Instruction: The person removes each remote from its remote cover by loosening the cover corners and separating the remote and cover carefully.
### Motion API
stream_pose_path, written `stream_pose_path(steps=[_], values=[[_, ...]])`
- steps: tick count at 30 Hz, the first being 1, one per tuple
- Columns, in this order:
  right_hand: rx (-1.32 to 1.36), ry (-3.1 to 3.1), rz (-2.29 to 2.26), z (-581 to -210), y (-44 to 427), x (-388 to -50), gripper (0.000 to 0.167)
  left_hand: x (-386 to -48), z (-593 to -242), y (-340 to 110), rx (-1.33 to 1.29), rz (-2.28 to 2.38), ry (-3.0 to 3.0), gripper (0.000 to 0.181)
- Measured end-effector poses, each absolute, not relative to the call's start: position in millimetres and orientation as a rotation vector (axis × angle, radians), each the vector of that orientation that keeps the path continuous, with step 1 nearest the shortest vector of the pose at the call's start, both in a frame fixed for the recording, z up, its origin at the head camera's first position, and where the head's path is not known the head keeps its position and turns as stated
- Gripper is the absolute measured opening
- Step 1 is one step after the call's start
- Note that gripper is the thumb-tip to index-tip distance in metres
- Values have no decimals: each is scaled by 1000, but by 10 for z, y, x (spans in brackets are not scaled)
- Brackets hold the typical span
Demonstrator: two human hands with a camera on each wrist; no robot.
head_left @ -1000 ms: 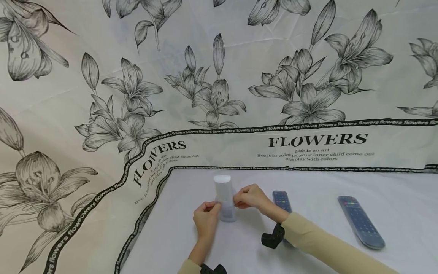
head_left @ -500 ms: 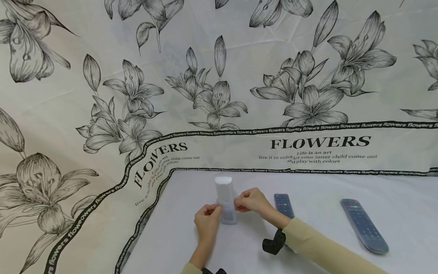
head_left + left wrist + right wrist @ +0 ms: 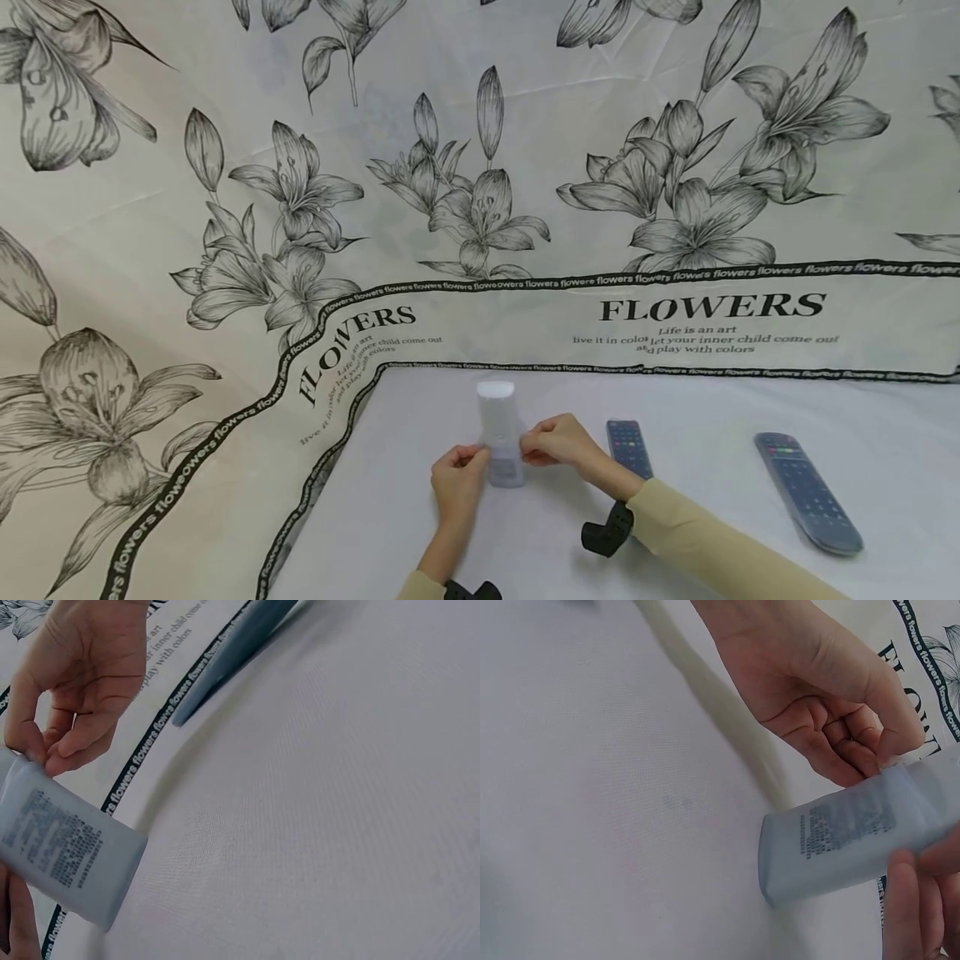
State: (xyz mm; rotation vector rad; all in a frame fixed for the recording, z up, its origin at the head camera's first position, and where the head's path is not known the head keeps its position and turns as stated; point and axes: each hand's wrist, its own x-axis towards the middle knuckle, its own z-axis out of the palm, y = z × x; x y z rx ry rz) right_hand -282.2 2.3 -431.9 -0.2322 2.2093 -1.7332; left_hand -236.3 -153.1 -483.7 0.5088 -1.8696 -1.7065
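A white remote control (image 3: pixel 498 421), seen from the back, stands tilted above the table with a translucent sleeve (image 3: pixel 506 473) around its lower part. My left hand (image 3: pixel 456 485) pinches the sleeve's left edge between thumb and fingertips. On the opposite edge, my right hand (image 3: pixel 557 440) pinches it the same way. Small printed text shows through the sleeve (image 3: pixel 82 851) in the left wrist view, where the right hand (image 3: pixel 90 682) is uppermost. In the right wrist view the left hand (image 3: pixel 810 675) holds the sleeve's rim (image 3: pixel 911 787). The remote's button side is hidden.
Right of the hands lies a dark remote control (image 3: pixel 628 446), partly behind the right forearm. Farther right is a larger dark remote control (image 3: pixel 810 496) in a clear cover. A white cloth (image 3: pixel 712 408) covers the table, and a flower-printed curtain (image 3: pixel 517 321) stands behind it.
The head view has shifted slightly, so everything sits a little farther right. Both hands keep pinching the sleeve's edges, and the other remotes lie still.
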Motion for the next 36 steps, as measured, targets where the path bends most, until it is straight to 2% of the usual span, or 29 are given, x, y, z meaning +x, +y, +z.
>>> stream_pose_path(steps=[11,22,29,36], values=[[-447,2100,-1679,-4365,97,-2784,23,-2190,-4755,-1611,465,-1839,-1887,14],[-490,2126,-1621,-4249,112,-2745,33,-2296,-4643,-1867,180,-2101,-2083,34],[-489,2122,-1668,-4243,93,-2740,36,-2324,-4636,-1889,193,-2085,-2125,35],[-553,2171,-1722,-4253,92,-2753,33,-2352,-4616,-1790,335,-2060,-2021,30]])
